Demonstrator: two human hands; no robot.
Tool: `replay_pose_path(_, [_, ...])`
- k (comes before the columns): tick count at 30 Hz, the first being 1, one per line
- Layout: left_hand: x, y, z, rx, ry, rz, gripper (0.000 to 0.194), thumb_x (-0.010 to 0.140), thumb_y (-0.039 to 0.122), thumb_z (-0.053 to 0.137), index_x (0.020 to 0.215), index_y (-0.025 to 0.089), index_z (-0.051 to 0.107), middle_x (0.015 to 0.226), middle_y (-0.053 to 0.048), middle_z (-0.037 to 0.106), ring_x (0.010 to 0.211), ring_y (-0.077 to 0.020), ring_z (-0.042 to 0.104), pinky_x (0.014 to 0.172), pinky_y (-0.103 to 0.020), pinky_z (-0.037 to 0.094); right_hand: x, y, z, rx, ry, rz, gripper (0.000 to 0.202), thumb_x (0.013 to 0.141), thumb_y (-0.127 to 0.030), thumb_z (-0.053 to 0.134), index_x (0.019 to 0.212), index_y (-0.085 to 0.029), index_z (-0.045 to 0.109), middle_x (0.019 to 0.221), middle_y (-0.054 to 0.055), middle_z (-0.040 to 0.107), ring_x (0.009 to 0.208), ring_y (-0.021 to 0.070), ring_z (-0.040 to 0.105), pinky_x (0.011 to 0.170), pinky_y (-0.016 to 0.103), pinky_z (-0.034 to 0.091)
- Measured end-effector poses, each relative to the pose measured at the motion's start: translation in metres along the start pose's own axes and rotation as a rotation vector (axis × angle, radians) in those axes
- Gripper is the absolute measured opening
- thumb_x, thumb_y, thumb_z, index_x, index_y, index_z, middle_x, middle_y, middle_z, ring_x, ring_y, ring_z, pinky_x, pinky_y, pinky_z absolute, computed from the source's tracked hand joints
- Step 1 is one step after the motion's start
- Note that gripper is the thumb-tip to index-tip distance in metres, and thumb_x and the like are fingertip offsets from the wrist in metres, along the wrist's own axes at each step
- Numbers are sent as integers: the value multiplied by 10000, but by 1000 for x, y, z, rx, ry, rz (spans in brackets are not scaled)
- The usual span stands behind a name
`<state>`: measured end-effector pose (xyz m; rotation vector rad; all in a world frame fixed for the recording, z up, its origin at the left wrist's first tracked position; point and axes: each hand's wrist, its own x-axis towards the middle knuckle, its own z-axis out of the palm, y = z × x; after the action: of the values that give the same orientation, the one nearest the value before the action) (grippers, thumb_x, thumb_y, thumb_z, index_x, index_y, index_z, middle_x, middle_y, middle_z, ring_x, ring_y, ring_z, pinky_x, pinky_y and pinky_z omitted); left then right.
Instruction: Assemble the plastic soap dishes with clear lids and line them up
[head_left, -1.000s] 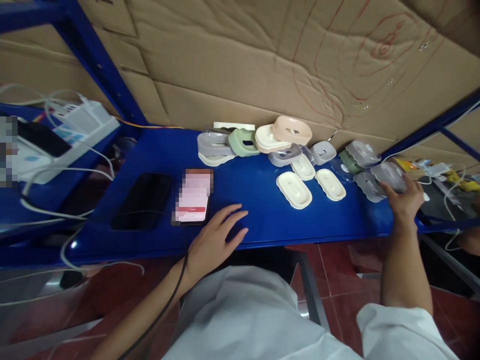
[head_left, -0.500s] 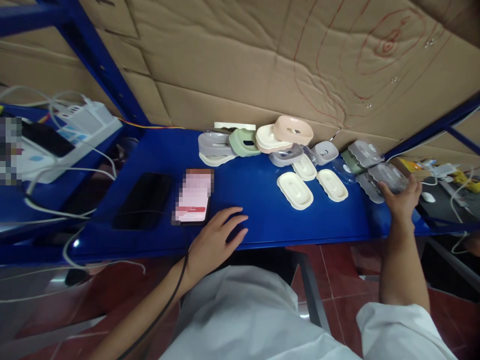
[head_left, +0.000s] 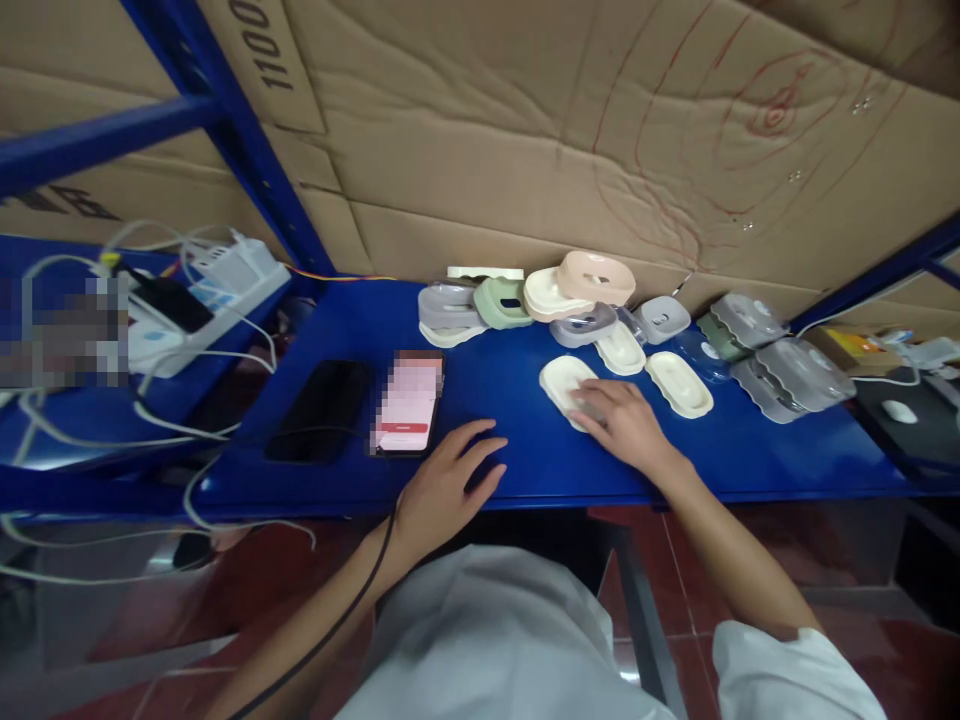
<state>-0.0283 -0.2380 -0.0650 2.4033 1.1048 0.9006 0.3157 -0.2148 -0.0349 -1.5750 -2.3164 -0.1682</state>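
My left hand (head_left: 454,480) rests near the table's front edge, fingers loosely spread and holding nothing. Beside it lies a lit phone (head_left: 411,400). My right hand (head_left: 619,420) has its fingers over the right side of a cream oval soap dish tray (head_left: 559,380), gripping it at the table surface; its fingertips partly hide the tray. A second cream tray (head_left: 679,384) lies to the right, and a third cream tray (head_left: 621,350) sits behind. Farther back are a green soap dish (head_left: 504,303), a peach one (head_left: 596,275) and a grey translucent one (head_left: 585,325).
Stacked grey translucent soap dishes (head_left: 802,375) stand at the right. A dark phone-like slab (head_left: 319,410) lies left on the blue table (head_left: 510,390). A power strip (head_left: 255,300) with tangled white cables is at the far left. Cardboard (head_left: 465,130) walls the back.
My right hand has moved left from the grey dishes to the front cream tray, which has shifted slightly left. My left hand stays open by the phone. The view has turned a little.
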Motion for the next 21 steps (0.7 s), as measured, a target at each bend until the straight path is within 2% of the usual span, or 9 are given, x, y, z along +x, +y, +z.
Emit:
replay_pose_path(2, [0,0,0,-23,34,-9,278,1074,289,581,1334,238,665,1486,-108,623,1375,-256,635,1176,-466,549,16,-27,8,52,-67,-67,379,1076,-458,571,1327,-218,721,1370,135,725,1264,307,685,1060,490,525])
replay_pose_path(4, [0,0,-1,-36,56,-8,285,1070,275,587,1344,244,657,1492,-108,615,1385,-251,628,1180,-461,547,28,-40,8,111,-85,-126,375,1077,-431,579,1364,-222,699,1406,131,712,1296,298,673,1078,491,521])
replay_pose_path(7, [2,1,-3,-24,45,2,304,1067,269,594,1367,265,644,1493,-98,618,1393,-254,621,1189,-472,539,47,-44,1,187,-132,-249,397,1085,-403,571,1442,-243,640,1433,110,704,1344,277,647,1108,484,508])
replay_pose_path(9, [5,3,-4,-20,31,1,323,1069,269,592,1390,274,629,1497,-95,615,1400,-254,614,1194,-474,534,64,-39,-4,201,-108,-284,405,1094,-395,545,1464,-250,621,1467,105,683,1382,273,620,1135,485,490])
replay_pose_path(14, [11,8,-4,-15,27,17,316,1073,272,584,1385,266,633,1490,-99,620,1395,-258,618,1193,-475,535,120,-27,1,43,52,-181,404,1072,-296,528,1447,-202,646,1479,143,663,1397,334,580,1177,554,425])
replay_pose_path(18, [18,6,-1,11,62,44,306,1071,269,579,1370,252,642,1489,-114,622,1385,-269,627,1168,-472,556,158,-40,22,-81,57,-201,418,1044,-259,569,1432,-122,643,1511,186,623,1446,360,510,1241,577,310])
replay_pose_path(21, [21,4,0,31,89,55,293,1068,260,574,1350,241,651,1470,-120,631,1380,-275,631,1164,-478,556,175,-51,37,-58,72,-170,407,1031,-275,608,1402,-113,654,1474,183,644,1445,365,500,1258,596,245])
